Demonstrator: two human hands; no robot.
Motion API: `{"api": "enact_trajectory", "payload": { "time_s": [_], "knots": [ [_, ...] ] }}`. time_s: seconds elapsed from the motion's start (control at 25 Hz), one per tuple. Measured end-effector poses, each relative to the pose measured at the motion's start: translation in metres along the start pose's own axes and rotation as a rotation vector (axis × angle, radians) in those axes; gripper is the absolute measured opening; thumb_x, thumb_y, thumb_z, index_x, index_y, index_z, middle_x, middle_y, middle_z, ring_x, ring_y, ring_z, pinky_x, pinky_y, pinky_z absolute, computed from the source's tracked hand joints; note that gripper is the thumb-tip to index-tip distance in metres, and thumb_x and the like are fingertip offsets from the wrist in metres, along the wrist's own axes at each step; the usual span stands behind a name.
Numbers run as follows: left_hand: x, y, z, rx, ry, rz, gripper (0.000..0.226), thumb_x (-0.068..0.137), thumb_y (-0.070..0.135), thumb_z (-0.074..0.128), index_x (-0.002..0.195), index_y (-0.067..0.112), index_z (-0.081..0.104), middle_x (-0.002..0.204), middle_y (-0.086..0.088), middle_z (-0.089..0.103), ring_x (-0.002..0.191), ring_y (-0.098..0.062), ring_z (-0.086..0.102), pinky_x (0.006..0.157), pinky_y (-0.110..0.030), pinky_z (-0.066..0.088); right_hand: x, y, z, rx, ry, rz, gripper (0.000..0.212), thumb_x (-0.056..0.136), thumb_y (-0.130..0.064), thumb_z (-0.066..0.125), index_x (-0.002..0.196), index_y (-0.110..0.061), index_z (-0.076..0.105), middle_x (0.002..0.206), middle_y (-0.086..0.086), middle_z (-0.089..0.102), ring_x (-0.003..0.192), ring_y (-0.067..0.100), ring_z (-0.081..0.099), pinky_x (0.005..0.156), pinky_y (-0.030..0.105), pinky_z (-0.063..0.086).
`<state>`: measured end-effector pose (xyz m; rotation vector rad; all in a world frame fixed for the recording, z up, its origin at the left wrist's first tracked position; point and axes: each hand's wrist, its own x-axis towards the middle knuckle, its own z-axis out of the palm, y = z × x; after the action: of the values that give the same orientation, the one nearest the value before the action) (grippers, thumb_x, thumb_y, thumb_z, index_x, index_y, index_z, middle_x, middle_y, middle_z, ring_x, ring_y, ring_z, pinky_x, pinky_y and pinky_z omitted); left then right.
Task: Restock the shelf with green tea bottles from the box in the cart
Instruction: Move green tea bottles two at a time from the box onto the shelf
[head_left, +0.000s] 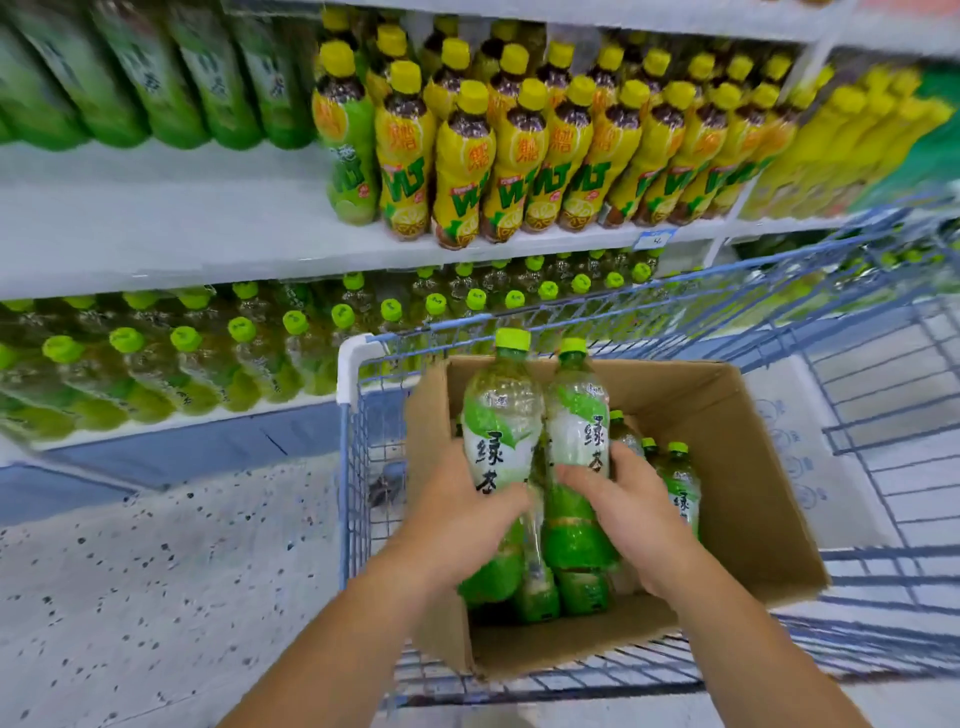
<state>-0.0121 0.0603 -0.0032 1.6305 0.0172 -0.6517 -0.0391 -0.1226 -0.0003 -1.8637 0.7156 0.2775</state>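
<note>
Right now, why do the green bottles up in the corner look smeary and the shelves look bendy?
Head view: top-left green bottles are smeared, probably camera motion. Head view: the shelf edge bows, likely the wide-angle lens. Head view: the held bottles in the left hand and right hand look sharper, labels readable.

Two hands here, left hand (460, 501) and right hand (626, 501). Two green tea bottles (498, 415) raised mid-frame, three more caps (678, 448) right of them. One box (753, 467), one cart (883, 499).
</note>
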Motion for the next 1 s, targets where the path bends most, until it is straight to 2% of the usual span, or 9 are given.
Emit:
{"api": "enact_trajectory", "payload": {
  "time_s": [0.08,0.16,0.28,0.4,0.52,0.6,0.76,0.92,1.0],
  "knots": [
    [-0.013,0.015,-0.032,-0.050,0.033,-0.003,0.039,0.076,0.032,0.073,0.104,0.054,0.058,0.093,0.021,0.074,0.083,0.002,0.070,0.077,-0.031,0.060,-0.015,-0.027,0.019,-0.010,0.106,-0.096,0.038,0.068,-0.047,0.073,0.099,-0.027,0.066,0.092,-0.007,0.074,0.083,0.009,0.070,0.080,0.044,0.057],
    [-0.027,0.025,-0.076,-0.091,0.050,0.005,0.034,0.080,0.040,0.073,0.103,0.056,0.054,0.097,0.023,0.071,0.084,0.005,0.068,0.067,-0.024,0.058,-0.028,-0.060,0.044,-0.008,0.168,-0.176,0.036,0.066,-0.049,0.073,0.095,-0.029,0.065,0.087,-0.011,0.073,0.076,0.002,0.067,0.075,0.038,0.056],
    [-0.043,0.037,-0.151,-0.054,0.122,0.024,0.031,0.084,0.037,0.072,0.101,0.055,0.054,0.095,0.023,0.069,0.082,0.007,0.065,0.059,-0.015,0.052,-0.040,-0.110,0.093,0.017,0.157,-0.285,0.030,0.072,-0.042,0.078,0.094,-0.029,0.063,0.084,-0.018,0.072,0.072,-0.004,0.065,0.064,0.027,0.052],
    [-0.055,0.047,-0.229,0.002,0.239,0.059,0.030,0.080,0.037,0.071,0.103,0.045,0.055,0.097,0.014,0.069,0.079,0.007,0.064,0.063,-0.022,0.050,-0.048,-0.154,0.155,0.024,0.132,-0.367,0.026,0.076,-0.032,0.081,0.093,-0.027,0.061,0.081,-0.023,0.070,0.071,-0.006,0.064,0.055,0.013,0.047],
    [-0.062,0.055,-0.297,0.012,0.303,0.083,0.039,0.069,0.046,0.071,0.106,0.044,0.057,0.099,0.015,0.071,0.089,0.001,0.067,0.079,-0.034,0.054,-0.054,-0.186,0.216,-0.012,0.112,-0.411,0.028,0.077,-0.039,0.080,0.095,-0.032,0.059,0.086,-0.018,0.069,0.075,-0.006,0.063,0.063,0.020,0.050],
    [-0.063,0.058,-0.336,0.023,0.351,0.092,0.039,0.067,0.048,0.071,0.104,0.043,0.058,0.094,0.016,0.073,0.091,-0.008,0.070,0.084,-0.042,0.056,-0.052,-0.201,0.252,-0.017,0.084,-0.442,0.028,0.078,-0.042,0.078,0.093,-0.034,0.057,0.087,-0.019,0.067,0.075,-0.012,0.060,0.054,0.011,0.043],
    [-0.046,0.052,-0.404,0.051,0.494,0.105,0.030,0.079,0.038,0.078,0.102,0.037,0.059,0.084,0.017,0.073,0.084,-0.010,0.072,0.077,-0.039,0.059,-0.029,-0.221,0.314,0.018,0.011,-0.490,0.030,0.077,-0.038,0.080,0.096,-0.034,0.056,0.090,-0.018,0.068,0.077,-0.013,0.061,0.052,0.009,0.045],
    [-0.015,0.048,-0.444,0.138,0.599,0.143,0.028,0.076,0.030,0.084,0.095,0.027,0.064,0.078,0.017,0.074,0.066,-0.003,0.070,0.051,-0.018,0.055,0.009,-0.230,0.359,0.024,-0.008,-0.517,0.035,0.075,-0.040,0.080,0.097,-0.035,0.053,0.087,-0.018,0.067,0.074,-0.014,0.060,0.047,0.009,0.044],
    [-0.001,0.047,-0.457,0.178,0.640,0.161,0.030,0.074,0.026,0.086,0.095,0.026,0.065,0.080,0.014,0.075,0.068,-0.004,0.071,0.056,-0.022,0.058,0.026,-0.237,0.377,0.024,-0.019,-0.527,0.035,0.076,-0.042,0.079,0.098,-0.035,0.052,0.088,-0.016,0.067,0.072,-0.011,0.061,0.052,0.016,0.047]
  ]
}}
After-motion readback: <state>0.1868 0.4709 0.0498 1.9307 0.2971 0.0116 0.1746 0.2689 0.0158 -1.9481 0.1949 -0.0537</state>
